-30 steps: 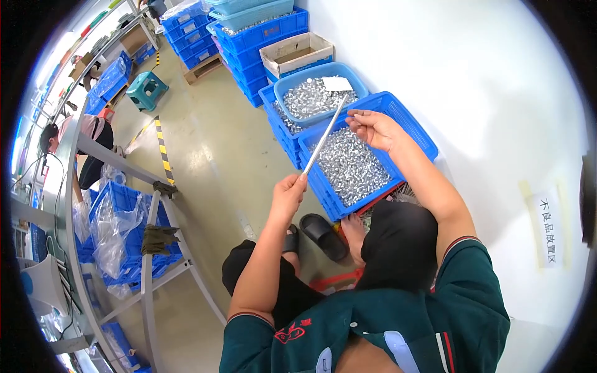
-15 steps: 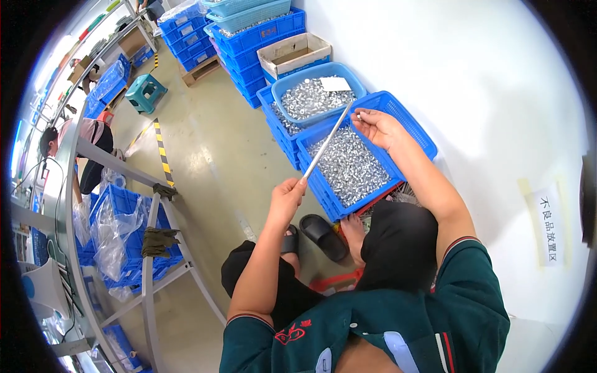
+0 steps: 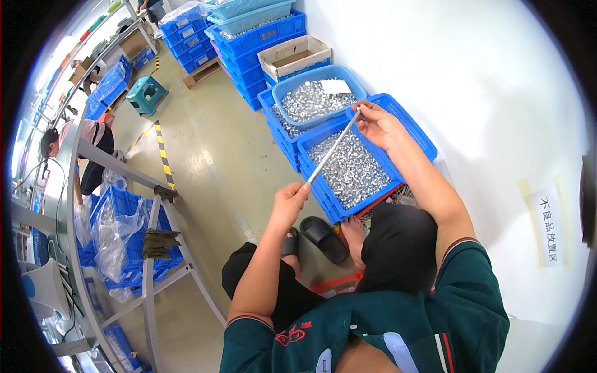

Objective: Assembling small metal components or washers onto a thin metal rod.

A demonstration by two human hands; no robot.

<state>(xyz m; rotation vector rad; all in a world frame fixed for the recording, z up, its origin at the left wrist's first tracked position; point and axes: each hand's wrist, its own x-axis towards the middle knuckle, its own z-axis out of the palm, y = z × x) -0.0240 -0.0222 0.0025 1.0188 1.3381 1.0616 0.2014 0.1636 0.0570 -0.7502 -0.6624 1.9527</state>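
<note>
My left hand is closed around the lower end of a thin silvery metal rod, which slants up and away to the right. At its far tip, the fingers of my right hand pinch a small silvery metal piece. The piece meets the rod's tip; whether it sits on the rod is too small to tell. Below the rod stands a blue crate filled with many small silvery metal parts.
Beyond the crate, a light blue basket holds larger metal parts and a white card. A blue mesh basket lies against the white wall. Stacked blue crates rise farther back. A metal frame stands left; a person bends beyond it.
The rod's tip has come to the small piece in my right fingers; before, a gap lay between them. My left hand has moved slightly right, and my right hand slightly up.
</note>
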